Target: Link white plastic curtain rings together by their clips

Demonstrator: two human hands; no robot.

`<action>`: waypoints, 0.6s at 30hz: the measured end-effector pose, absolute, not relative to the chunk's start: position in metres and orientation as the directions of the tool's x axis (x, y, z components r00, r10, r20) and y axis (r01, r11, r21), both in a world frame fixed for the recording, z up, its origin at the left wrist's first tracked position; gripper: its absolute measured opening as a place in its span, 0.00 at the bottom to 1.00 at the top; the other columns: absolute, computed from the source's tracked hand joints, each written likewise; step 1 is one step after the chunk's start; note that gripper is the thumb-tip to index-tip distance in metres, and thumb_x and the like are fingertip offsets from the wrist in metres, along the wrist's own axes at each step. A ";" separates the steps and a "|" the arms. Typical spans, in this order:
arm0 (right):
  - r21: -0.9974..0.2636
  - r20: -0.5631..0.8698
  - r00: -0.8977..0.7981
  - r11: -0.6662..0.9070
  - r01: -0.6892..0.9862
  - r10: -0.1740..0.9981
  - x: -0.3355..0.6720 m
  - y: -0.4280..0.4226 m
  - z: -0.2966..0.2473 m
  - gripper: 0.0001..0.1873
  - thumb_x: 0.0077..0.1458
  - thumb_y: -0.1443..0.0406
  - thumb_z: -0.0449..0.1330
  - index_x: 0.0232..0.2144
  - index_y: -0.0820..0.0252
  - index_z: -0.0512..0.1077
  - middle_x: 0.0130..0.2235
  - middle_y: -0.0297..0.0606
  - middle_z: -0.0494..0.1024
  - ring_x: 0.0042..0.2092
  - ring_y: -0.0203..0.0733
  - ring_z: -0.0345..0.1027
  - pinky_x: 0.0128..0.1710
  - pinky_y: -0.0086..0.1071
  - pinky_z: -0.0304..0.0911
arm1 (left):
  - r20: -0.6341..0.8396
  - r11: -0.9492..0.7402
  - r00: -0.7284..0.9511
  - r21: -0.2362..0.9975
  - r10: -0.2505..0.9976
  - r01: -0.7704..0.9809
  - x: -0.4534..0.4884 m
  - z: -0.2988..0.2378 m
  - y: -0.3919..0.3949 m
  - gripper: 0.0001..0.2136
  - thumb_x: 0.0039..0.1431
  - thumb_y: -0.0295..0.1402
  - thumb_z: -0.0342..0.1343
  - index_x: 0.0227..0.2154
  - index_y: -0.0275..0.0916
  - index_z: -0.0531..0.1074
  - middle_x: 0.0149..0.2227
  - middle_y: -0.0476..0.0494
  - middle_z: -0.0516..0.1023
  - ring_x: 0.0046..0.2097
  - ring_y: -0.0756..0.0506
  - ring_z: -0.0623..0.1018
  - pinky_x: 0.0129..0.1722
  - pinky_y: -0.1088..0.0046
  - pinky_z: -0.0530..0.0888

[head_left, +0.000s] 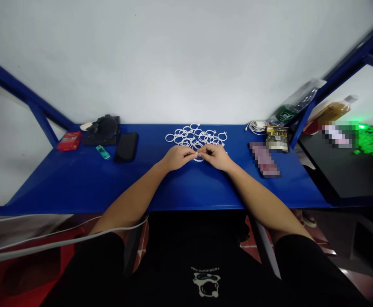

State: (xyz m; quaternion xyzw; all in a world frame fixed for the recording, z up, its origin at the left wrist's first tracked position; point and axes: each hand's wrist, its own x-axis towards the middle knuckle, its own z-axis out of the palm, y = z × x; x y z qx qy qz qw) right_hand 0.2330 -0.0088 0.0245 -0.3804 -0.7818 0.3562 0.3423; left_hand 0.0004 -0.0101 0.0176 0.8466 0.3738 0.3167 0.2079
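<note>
Through the head camera I see the white ring [198, 160] at the centre of the frame, between the two hands, just below a loose pile of similar rings [189, 136] on the blue surface [199, 192]. My left hand [179, 157] and right hand [217, 157] are both narrowed to a fingertip pinch, meeting at a small white part at the ring's top. I judge the ring very light, probably smooth plastic, springy rather than limp, and likely to twist if pinched on one side only; I would hold it by the thicker part where the fingers meet, leaving the thin hoop unsqueezed. The fingertips cover that part, so I cannot make out its shape or whether it is joined. I cannot tell either whether the hoop rests on the surface or hangs above it. In the pile, overlapping hoops defeat a count, and the right hand hides its lower edge. At right of centre, a pixelated object [266, 160] is unreadable.
</note>
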 end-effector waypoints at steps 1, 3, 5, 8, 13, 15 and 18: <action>-0.816 0.265 -0.477 0.458 0.353 0.838 0.233 -0.009 0.025 0.10 0.62 0.58 0.64 0.37 0.58 0.81 0.31 0.35 0.81 0.32 0.36 0.69 0.34 0.31 0.62 | 0.378 -0.630 0.517 0.589 0.768 0.506 0.000 0.017 -0.010 0.10 0.67 0.37 0.59 0.36 0.41 0.83 0.32 0.47 0.84 0.32 0.49 0.79 0.35 0.72 0.72; -0.808 0.263 -0.486 0.466 0.362 0.834 0.233 -0.008 0.024 0.10 0.62 0.58 0.64 0.37 0.59 0.81 0.31 0.34 0.80 0.31 0.36 0.68 0.34 0.31 0.62 | 0.366 -0.621 0.513 0.583 0.776 0.524 0.000 0.017 -0.010 0.10 0.67 0.37 0.59 0.35 0.41 0.83 0.32 0.47 0.84 0.32 0.49 0.79 0.34 0.72 0.71; -0.799 0.256 -0.502 0.473 0.371 0.826 0.233 -0.008 0.024 0.10 0.62 0.59 0.63 0.38 0.59 0.81 0.30 0.34 0.80 0.31 0.36 0.68 0.34 0.31 0.62 | 0.354 -0.616 0.515 0.572 0.781 0.541 -0.001 0.015 -0.010 0.09 0.67 0.38 0.59 0.35 0.41 0.83 0.32 0.47 0.84 0.31 0.49 0.78 0.33 0.72 0.70; -0.797 0.246 -0.522 0.477 0.370 0.817 0.233 -0.007 0.023 0.10 0.62 0.60 0.62 0.38 0.59 0.81 0.30 0.34 0.80 0.30 0.36 0.68 0.34 0.31 0.61 | 0.357 -0.623 0.520 0.558 0.776 0.548 -0.001 0.013 -0.010 0.10 0.67 0.39 0.59 0.35 0.41 0.82 0.31 0.48 0.83 0.31 0.49 0.78 0.33 0.72 0.70; -0.830 0.235 -0.526 0.451 0.329 0.817 0.232 -0.005 0.022 0.11 0.62 0.59 0.63 0.39 0.60 0.81 0.29 0.34 0.79 0.30 0.36 0.69 0.33 0.31 0.62 | 0.355 -0.627 0.524 0.542 0.774 0.559 -0.002 0.013 -0.010 0.12 0.68 0.40 0.58 0.34 0.41 0.82 0.30 0.48 0.82 0.30 0.49 0.77 0.33 0.72 0.68; -0.861 0.227 -0.527 0.422 0.284 0.819 0.232 -0.005 0.021 0.12 0.61 0.58 0.63 0.40 0.60 0.80 0.29 0.34 0.79 0.29 0.36 0.68 0.32 0.30 0.62 | 0.334 -0.624 0.537 0.541 0.775 0.565 -0.002 0.015 -0.010 0.13 0.69 0.41 0.56 0.34 0.40 0.82 0.30 0.48 0.82 0.30 0.50 0.76 0.32 0.73 0.68; -0.899 0.216 -0.524 0.377 0.224 0.824 0.232 -0.005 0.020 0.13 0.60 0.57 0.65 0.39 0.61 0.80 0.27 0.33 0.78 0.28 0.35 0.67 0.31 0.30 0.62 | 0.330 -0.629 0.550 0.551 0.768 0.548 0.000 0.016 -0.011 0.15 0.71 0.41 0.54 0.34 0.40 0.81 0.29 0.48 0.81 0.30 0.50 0.76 0.33 0.73 0.68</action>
